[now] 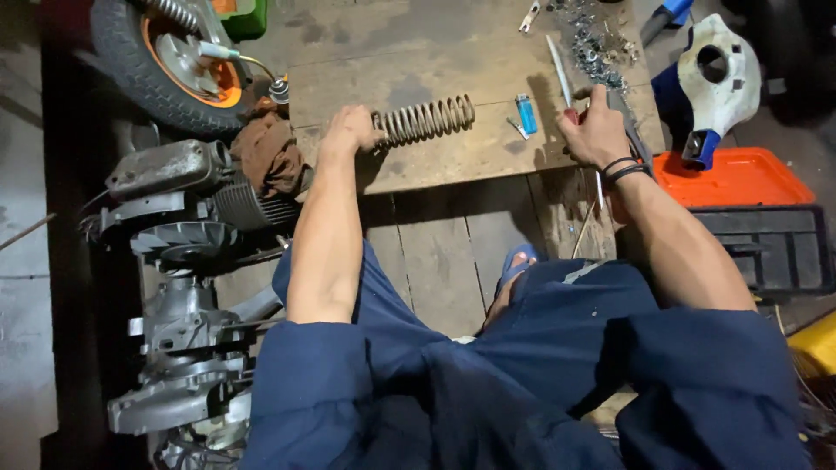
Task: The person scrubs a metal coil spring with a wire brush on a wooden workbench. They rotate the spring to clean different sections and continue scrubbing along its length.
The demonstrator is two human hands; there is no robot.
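The left hand (348, 130) is clenched around one end of a coil spring (424, 120), which lies flat on a worn wooden board (453, 161). From that grip the spring runs away toward the person's right and slightly farther from the body, so its long axis lies nearly crosswise to the forearm, and its free end stops short of a small blue lighter (525, 113). Only the end coils are hidden inside the fist; the remaining coils are bare and rest on the wood.

The right hand (599, 130) is well apart from the spring's free end, beyond the lighter. It is closed on the red handle of a long thin tool (557, 70), a screwdriver or a file by the look of it, whose shaft points away from the body toward a heap of small metal hardware (596, 39). The fingers are curled and partly cover the handle, so how firmly they press I cannot tell, but the tool is plainly in the hand.

So the left hand is the one on the spring, and the right hand is the nearer to its free end, with the tool's shaft roughly square to the spring's axis.

On the far side of the left grip from the spring lies a brown rag (266, 152). Beyond it sit a scooter wheel (165, 61) with an orange hub and a finned engine block (200, 209). Past the right hand sits an orange tray (736, 178).
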